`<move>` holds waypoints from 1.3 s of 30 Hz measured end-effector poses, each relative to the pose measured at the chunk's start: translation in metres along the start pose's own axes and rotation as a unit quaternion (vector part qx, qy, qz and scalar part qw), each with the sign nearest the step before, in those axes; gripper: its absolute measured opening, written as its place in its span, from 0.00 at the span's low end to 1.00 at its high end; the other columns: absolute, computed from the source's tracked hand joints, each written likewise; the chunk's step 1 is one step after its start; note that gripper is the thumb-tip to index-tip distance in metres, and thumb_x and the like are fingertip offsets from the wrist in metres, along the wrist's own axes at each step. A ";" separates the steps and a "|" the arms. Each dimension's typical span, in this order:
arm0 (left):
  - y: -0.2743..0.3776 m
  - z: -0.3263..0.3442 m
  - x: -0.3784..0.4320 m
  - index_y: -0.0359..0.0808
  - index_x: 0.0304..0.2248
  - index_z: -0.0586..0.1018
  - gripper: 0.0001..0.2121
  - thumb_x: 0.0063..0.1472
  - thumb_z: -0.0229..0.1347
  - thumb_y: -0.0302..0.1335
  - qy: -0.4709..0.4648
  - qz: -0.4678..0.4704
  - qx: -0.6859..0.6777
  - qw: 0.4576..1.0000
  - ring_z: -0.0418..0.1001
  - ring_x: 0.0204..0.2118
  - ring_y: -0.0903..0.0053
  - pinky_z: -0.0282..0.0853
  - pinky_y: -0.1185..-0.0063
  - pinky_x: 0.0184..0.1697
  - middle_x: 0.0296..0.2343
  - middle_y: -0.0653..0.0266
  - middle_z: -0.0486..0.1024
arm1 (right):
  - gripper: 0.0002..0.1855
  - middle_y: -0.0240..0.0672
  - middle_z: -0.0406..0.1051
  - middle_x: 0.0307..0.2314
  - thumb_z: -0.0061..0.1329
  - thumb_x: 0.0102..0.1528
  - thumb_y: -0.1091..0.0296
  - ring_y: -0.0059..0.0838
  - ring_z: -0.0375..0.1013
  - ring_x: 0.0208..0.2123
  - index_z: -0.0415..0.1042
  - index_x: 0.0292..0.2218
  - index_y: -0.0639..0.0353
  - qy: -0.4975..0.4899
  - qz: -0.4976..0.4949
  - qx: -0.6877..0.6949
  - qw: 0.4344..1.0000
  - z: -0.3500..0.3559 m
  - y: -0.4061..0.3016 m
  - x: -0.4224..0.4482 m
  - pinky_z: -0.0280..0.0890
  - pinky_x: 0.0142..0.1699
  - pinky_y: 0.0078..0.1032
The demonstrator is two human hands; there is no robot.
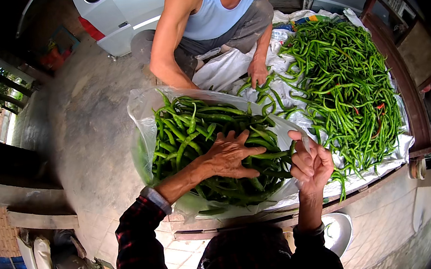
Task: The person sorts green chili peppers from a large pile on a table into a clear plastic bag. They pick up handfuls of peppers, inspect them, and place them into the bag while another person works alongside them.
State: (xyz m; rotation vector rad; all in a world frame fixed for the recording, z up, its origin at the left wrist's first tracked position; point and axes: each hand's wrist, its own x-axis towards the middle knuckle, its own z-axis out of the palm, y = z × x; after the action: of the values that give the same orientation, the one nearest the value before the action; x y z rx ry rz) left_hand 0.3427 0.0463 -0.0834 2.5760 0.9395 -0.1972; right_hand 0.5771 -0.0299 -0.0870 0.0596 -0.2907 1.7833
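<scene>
A large clear plastic bag (142, 121) stands before me, its mouth spread wide and filled with long green chili peppers (184, 138). My left hand (231, 156) lies palm down on the peppers inside the bag, fingers spread and gripping nothing that I can see. At the bag's right rim, my right hand (311, 160) has its fingers curled around the plastic edge. A pepper stem end touches those fingers; whether they hold it too cannot be told. The bag's far wall hides part of the other person's arm.
A big pile of green chilies (350, 91) with a few red ones covers a white woven sheet (220, 70) on a low platform. Across from me a person (217, 10) crouches, one hand (258, 72) at loose peppers. A metal basin (340, 234) sits below; a silver van (133, 8) stands behind.
</scene>
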 end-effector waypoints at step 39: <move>0.103 0.009 -0.132 0.26 0.39 0.77 0.21 0.47 0.66 0.31 0.184 0.020 0.007 0.983 0.56 0.62 0.56 0.48 0.58 0.64 0.57 0.49 0.62 | 0.26 0.32 0.70 0.26 0.40 0.58 0.61 0.15 0.57 0.19 0.63 0.49 0.78 0.130 -0.007 -0.063 0.989 0.019 -0.004 -0.025 0.54 0.25 0.18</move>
State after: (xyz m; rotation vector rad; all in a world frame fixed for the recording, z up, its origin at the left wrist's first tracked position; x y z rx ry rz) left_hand 0.3084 -0.1071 -0.0250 2.6930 1.0094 0.2958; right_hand 0.5841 -0.0577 -0.0725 -0.2588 -0.2131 1.7314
